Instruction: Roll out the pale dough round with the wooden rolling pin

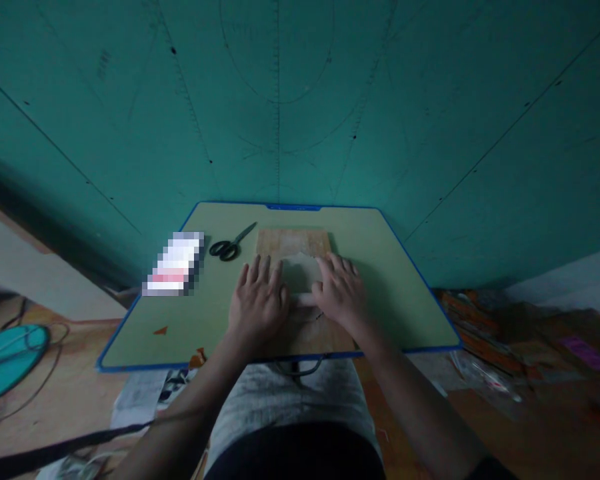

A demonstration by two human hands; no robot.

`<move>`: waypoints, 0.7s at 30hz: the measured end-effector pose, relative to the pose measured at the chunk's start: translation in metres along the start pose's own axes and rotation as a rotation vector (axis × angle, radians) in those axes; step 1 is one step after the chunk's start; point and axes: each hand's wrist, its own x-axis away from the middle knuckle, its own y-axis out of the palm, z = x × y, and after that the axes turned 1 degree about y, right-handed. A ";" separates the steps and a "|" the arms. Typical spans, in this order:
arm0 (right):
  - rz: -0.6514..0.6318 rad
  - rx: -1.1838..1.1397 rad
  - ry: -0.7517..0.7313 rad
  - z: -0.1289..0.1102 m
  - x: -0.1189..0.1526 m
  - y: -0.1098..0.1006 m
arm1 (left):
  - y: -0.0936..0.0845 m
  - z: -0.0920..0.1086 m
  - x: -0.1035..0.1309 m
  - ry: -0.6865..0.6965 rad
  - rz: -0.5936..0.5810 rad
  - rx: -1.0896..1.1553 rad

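A wooden board (pixel 273 241) lies on a pale green table top (pixel 400 293) before me. On it is a thin pale sheet (pixel 301 268) with an uneven far edge. A light, rod-shaped piece (pixel 304 300) runs crosswise between my hands; I cannot tell whether it is a rolling pin or a rolled part of the sheet. My left hand (pixel 260 300) lies palm down over its left end, fingers stretched forward and apart. Over the right end rests my right hand (pixel 341 288), also palm down with its fingers extended. Both palms hide what is under them.
Black-handled scissors (pixel 230 247) lie left of the board, beside a blurred-out rectangular object (pixel 175 263). Small orange-brown scraps (pixel 161 331) are near the table's front left. A green wall (pixel 300 133) stands behind. A turquoise round object (pixel 13 360) and cables are on the floor.
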 end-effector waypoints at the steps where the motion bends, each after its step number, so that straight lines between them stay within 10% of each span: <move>1: 0.000 0.008 -0.004 0.000 0.003 -0.001 | -0.001 0.002 0.003 -0.005 -0.001 0.004; 21: 0.146 -0.023 -0.125 0.003 0.027 0.011 | -0.013 0.030 0.077 0.119 0.062 0.052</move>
